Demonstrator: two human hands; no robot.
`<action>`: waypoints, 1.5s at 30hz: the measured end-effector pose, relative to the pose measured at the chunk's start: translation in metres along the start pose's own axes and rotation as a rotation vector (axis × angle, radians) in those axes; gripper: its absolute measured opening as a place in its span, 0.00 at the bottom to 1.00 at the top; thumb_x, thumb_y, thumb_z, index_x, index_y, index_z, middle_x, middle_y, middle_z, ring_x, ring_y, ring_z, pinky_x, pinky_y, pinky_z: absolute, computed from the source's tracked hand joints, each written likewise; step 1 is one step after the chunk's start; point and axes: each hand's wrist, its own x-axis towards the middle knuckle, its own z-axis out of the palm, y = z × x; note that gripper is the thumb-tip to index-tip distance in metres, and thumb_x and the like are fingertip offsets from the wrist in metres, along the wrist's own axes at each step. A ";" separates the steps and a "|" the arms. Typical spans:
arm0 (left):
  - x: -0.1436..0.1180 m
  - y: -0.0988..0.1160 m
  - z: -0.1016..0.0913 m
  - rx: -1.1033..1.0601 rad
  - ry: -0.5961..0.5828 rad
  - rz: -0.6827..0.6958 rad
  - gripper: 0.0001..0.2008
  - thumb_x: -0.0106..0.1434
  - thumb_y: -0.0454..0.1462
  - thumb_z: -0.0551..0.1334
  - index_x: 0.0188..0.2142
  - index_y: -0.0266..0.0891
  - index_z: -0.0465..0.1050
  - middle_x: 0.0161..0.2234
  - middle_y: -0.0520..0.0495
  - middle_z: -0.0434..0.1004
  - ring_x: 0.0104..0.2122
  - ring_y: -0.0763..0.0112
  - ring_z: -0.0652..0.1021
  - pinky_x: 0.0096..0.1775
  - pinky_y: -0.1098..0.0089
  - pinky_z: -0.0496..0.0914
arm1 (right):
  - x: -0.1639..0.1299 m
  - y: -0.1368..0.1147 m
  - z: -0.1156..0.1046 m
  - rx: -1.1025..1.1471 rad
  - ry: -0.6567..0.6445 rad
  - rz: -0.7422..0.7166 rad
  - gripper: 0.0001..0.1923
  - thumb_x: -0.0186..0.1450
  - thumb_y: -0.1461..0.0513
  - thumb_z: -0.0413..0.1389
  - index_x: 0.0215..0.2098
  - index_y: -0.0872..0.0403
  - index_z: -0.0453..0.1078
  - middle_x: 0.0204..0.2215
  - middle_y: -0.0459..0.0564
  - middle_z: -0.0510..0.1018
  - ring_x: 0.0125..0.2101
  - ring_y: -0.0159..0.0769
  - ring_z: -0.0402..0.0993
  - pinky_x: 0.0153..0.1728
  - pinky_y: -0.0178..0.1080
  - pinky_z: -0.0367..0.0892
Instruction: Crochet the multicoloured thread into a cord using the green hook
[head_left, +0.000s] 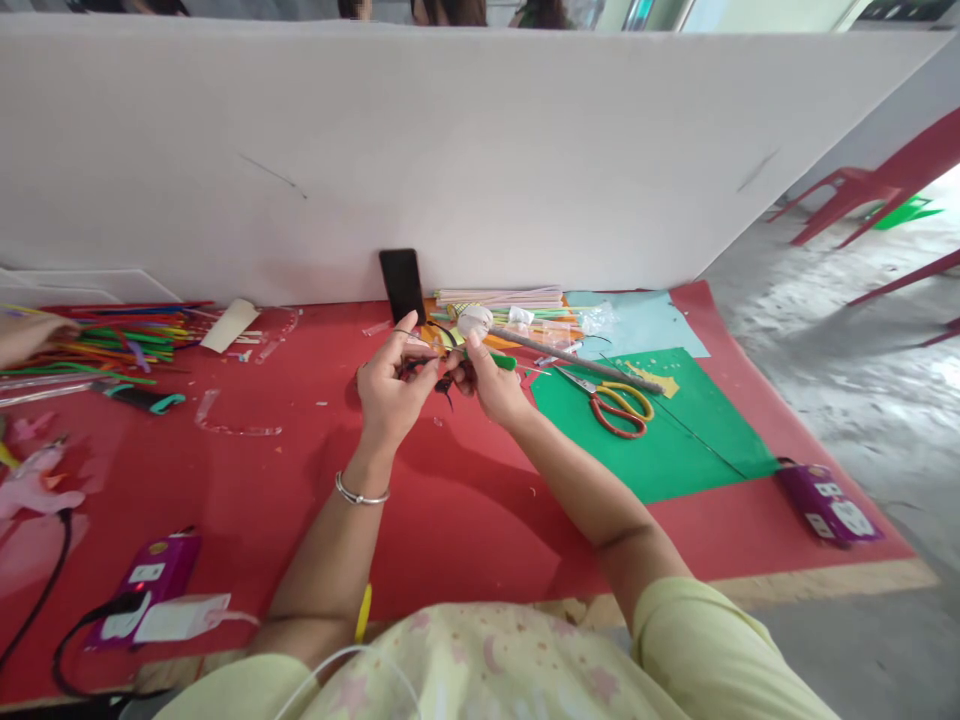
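Both hands met above the red tabletop (465, 500). The left hand (390, 395) had its fingers (409, 325) curled in, pinching a small dark red-and-black piece (424, 370) — too small to tell what it was. The right hand (491, 385) closed its fingers on the near end of a long grey stick (585, 360) with a white wrapped ball (474, 320) at that end; a green bit showed just beside the knuckles. The dark piece sat between the two hands, touching both, held clear of the tabletop.

Just beyond the fingers a black phone (401, 285) leaned upright against the white partition (480, 150). To the right of the right hand's fingers lay a green sheet (675, 440), and on it scissors (619, 405) with yellow and red handles, near the far end of the stick. Behind those sat a pale blue sheet (652, 320) and a stack of paper strips (502, 297). Well apart to the left of the left hand's fingers lay a heap of coloured straws (112, 335) — another person's hand (26, 335) rested at its edge. A purple power strip (825, 505) lay far right, another purple box (150, 580) near left.
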 end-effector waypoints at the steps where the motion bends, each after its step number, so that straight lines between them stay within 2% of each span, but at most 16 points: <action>1: 0.000 0.001 0.001 0.003 0.002 0.008 0.34 0.57 0.34 0.82 0.64 0.44 0.86 0.39 0.49 0.90 0.42 0.65 0.88 0.49 0.67 0.81 | -0.002 0.000 0.000 -0.046 0.009 -0.050 0.35 0.71 0.31 0.64 0.30 0.52 0.76 0.21 0.43 0.70 0.21 0.28 0.63 0.23 0.34 0.57; 4: 0.001 0.005 0.004 -0.133 -0.008 -0.074 0.37 0.56 0.36 0.84 0.66 0.43 0.85 0.36 0.50 0.89 0.35 0.68 0.86 0.41 0.70 0.79 | -0.007 0.000 0.000 -0.122 -0.021 -0.125 0.36 0.72 0.30 0.62 0.30 0.51 0.78 0.21 0.43 0.70 0.22 0.29 0.64 0.24 0.35 0.60; 7: 0.003 0.009 0.005 -0.294 -0.053 -0.225 0.42 0.55 0.41 0.86 0.68 0.41 0.83 0.28 0.54 0.82 0.23 0.76 0.75 0.26 0.73 0.66 | -0.009 -0.003 -0.002 -0.163 -0.089 -0.122 0.38 0.72 0.29 0.60 0.29 0.52 0.76 0.21 0.44 0.71 0.22 0.29 0.65 0.25 0.35 0.61; 9: 0.004 0.012 0.004 -0.352 -0.078 -0.279 0.44 0.52 0.43 0.88 0.68 0.41 0.83 0.23 0.58 0.77 0.19 0.80 0.67 0.22 0.74 0.59 | -0.009 -0.007 -0.003 -0.188 -0.129 -0.137 0.38 0.72 0.29 0.61 0.27 0.53 0.75 0.21 0.44 0.71 0.22 0.29 0.66 0.25 0.35 0.61; 13: 0.005 0.013 0.001 -0.424 -0.097 -0.350 0.45 0.49 0.42 0.89 0.67 0.45 0.84 0.22 0.61 0.73 0.17 0.82 0.61 0.20 0.74 0.55 | -0.011 -0.013 -0.003 -0.148 -0.230 -0.135 0.34 0.68 0.32 0.68 0.31 0.53 0.75 0.25 0.44 0.74 0.23 0.28 0.68 0.25 0.34 0.62; 16: 0.006 0.013 -0.001 -0.492 -0.086 -0.400 0.44 0.50 0.38 0.87 0.67 0.48 0.83 0.22 0.62 0.71 0.16 0.84 0.59 0.19 0.75 0.52 | -0.013 -0.012 -0.001 -0.072 -0.293 -0.122 0.29 0.62 0.40 0.77 0.36 0.52 0.73 0.29 0.43 0.75 0.26 0.28 0.71 0.25 0.34 0.64; 19: 0.006 0.015 -0.002 -0.554 -0.058 -0.447 0.41 0.50 0.34 0.86 0.65 0.47 0.85 0.24 0.62 0.72 0.16 0.85 0.60 0.19 0.77 0.52 | -0.013 -0.009 0.000 -0.046 -0.273 -0.160 0.25 0.63 0.47 0.77 0.40 0.51 0.72 0.30 0.42 0.76 0.28 0.29 0.73 0.28 0.33 0.67; 22: 0.007 0.018 -0.002 -0.601 -0.017 -0.495 0.38 0.50 0.31 0.83 0.62 0.45 0.86 0.24 0.63 0.70 0.17 0.86 0.60 0.18 0.79 0.52 | -0.009 -0.007 -0.005 -0.060 -0.240 -0.160 0.22 0.65 0.49 0.75 0.45 0.51 0.73 0.29 0.41 0.79 0.26 0.29 0.73 0.28 0.32 0.68; 27: 0.007 0.025 -0.001 -0.654 -0.029 -0.592 0.40 0.54 0.27 0.79 0.66 0.46 0.82 0.27 0.62 0.74 0.16 0.86 0.62 0.19 0.81 0.55 | 0.000 -0.004 -0.016 -0.129 -0.299 -0.075 0.24 0.66 0.44 0.73 0.40 0.57 0.82 0.28 0.48 0.84 0.24 0.28 0.72 0.26 0.34 0.67; 31: 0.009 0.028 0.000 -0.689 -0.035 -0.662 0.39 0.54 0.26 0.77 0.66 0.44 0.82 0.26 0.63 0.73 0.16 0.87 0.62 0.18 0.82 0.54 | 0.003 0.000 -0.021 -0.109 -0.278 -0.065 0.25 0.64 0.43 0.75 0.41 0.56 0.86 0.28 0.48 0.85 0.22 0.27 0.69 0.24 0.33 0.64; 40: 0.008 0.028 0.003 -0.700 -0.037 -0.688 0.37 0.54 0.27 0.78 0.64 0.44 0.82 0.27 0.62 0.73 0.16 0.87 0.62 0.18 0.82 0.54 | 0.003 0.007 -0.018 -0.004 -0.259 -0.023 0.25 0.59 0.44 0.78 0.39 0.55 0.85 0.25 0.43 0.80 0.21 0.25 0.65 0.23 0.33 0.59; 45: 0.007 0.026 0.003 -0.709 -0.055 -0.680 0.36 0.54 0.27 0.79 0.62 0.45 0.82 0.27 0.63 0.73 0.16 0.87 0.63 0.18 0.82 0.54 | 0.003 0.008 -0.015 0.001 -0.210 -0.018 0.26 0.58 0.43 0.79 0.33 0.55 0.82 0.23 0.42 0.77 0.19 0.24 0.62 0.21 0.33 0.55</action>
